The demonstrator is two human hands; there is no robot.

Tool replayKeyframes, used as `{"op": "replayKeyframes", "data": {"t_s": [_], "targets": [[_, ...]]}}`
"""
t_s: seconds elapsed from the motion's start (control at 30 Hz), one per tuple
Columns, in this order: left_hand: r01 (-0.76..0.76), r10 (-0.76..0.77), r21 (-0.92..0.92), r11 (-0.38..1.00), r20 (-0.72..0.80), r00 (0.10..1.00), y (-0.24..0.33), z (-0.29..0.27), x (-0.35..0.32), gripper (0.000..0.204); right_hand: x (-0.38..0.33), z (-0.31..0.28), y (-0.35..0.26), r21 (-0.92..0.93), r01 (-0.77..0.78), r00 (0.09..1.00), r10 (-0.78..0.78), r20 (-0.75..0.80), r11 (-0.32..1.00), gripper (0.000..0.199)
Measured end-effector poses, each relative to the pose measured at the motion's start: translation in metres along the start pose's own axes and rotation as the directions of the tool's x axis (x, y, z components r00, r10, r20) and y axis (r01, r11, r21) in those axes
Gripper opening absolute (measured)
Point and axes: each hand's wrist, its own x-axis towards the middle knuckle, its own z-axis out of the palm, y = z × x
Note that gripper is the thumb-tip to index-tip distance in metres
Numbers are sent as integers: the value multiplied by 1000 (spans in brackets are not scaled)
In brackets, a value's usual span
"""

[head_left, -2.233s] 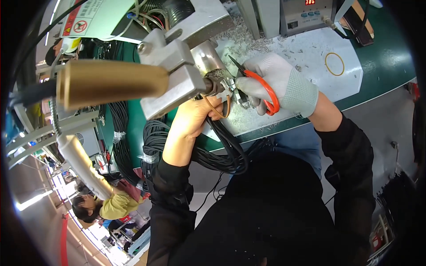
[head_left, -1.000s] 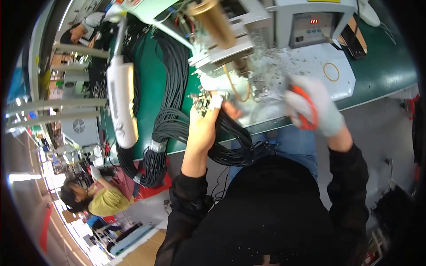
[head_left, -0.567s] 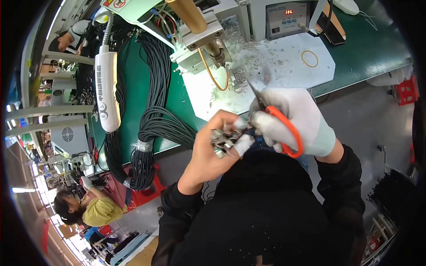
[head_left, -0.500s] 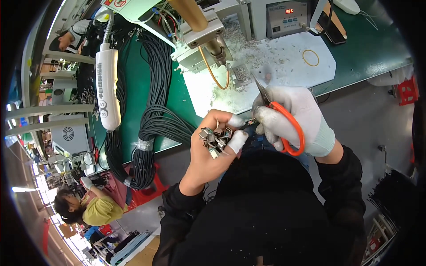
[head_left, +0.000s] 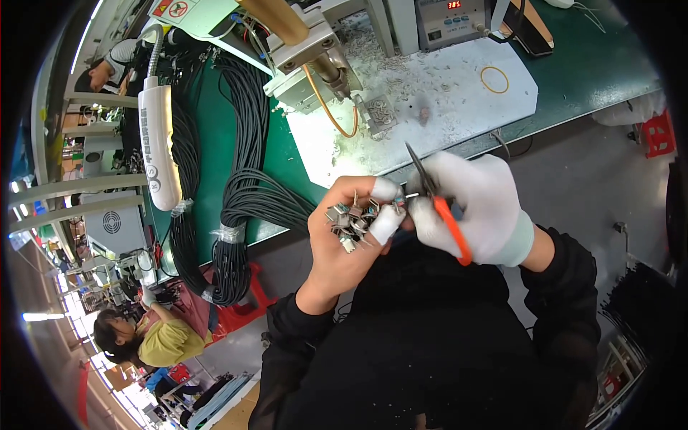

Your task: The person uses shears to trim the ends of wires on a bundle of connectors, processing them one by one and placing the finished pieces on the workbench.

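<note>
A small heap of metal connectors [head_left: 350,223] lies in the cupped palm of my left hand [head_left: 328,254]. White covers sit over its thumb and index fingertip, which pinch one small piece, partly hidden. Pressed close against those tips are the gloved fingertips of my right hand [head_left: 491,204]. That hand also keeps hold of scissors with orange handles [head_left: 453,233]. Their dark blades stick up past the knuckles, pointing away from me. Whether the right fingertips grip the small piece too is hard to make out.
Beyond my hands a white board [head_left: 459,107], strewn with metal bits, lies under a press-like machine [head_left: 326,64]. Bundles of black cable [head_left: 247,136] cover the green table [head_left: 287,154] at left, beside a lit lamp [head_left: 159,143]. A person in yellow [head_left: 172,340] sits farther left.
My right hand has turned and its fingertips have come in against my left fingertips. The scissors have swung with it, their blades now more upright. The whole view has shifted slightly.
</note>
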Motion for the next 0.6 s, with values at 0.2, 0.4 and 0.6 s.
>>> {"op": "replayKeyframes", "data": {"t_s": [0.2,0.4,0.6], "targets": [[110,-9,-390,914,251,968,-4,-18,-2,23,8,-1,-1,120,7,997,-16,72,993,10],[-312,262,111,944,325,909,-7,-14,5,18,2,-7,0,631,-736,665,442,602,248,13],[275,-252,-286,918,115,961,10,-5,8,16,1,5,0,-172,58,998,-59,-1,983,18]]}}
